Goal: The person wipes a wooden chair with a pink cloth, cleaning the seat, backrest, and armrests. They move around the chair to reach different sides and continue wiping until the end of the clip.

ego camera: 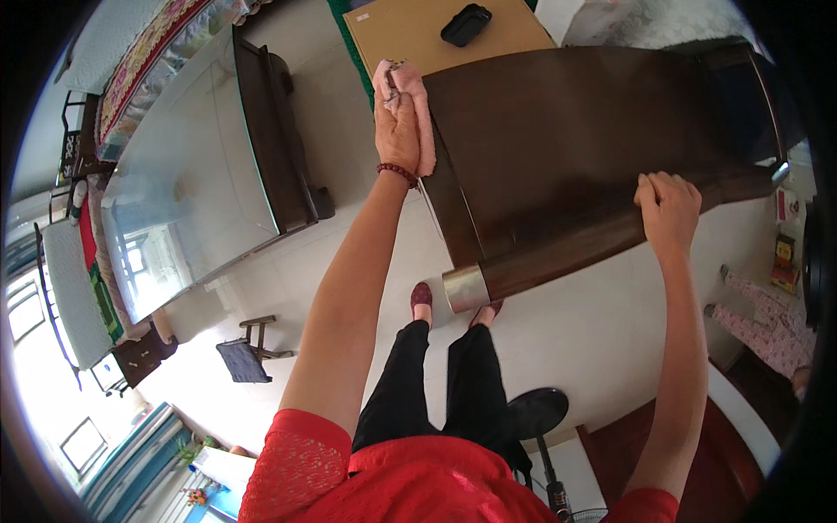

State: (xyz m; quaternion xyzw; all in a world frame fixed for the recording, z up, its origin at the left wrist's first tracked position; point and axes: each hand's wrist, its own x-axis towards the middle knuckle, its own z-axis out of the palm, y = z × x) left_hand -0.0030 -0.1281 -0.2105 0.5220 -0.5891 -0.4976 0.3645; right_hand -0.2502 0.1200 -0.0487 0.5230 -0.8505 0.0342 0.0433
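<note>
My left hand [397, 134] holds a pink cloth [425, 140] against the left edge of a dark brown wooden furniture piece [556, 131]. The cloth sticks out past my fingertips and along the palm's right side. My right hand [668, 202], its fingers curled, rests on the rounded front rail [588, 242] of the same piece, and no object shows in it. A shiny metallic cap [465, 288] covers the rail's left end, above my feet. What lies under my left palm is hidden.
A cardboard box [405, 33] bearing a black plastic tray [465, 25] stands behind. To the left is a glass-topped table [196, 176], with a small folding stool [245, 359] below it. A black round-based stand [539, 413] is near my legs. Another person's patterned trousers [771, 314] show at right.
</note>
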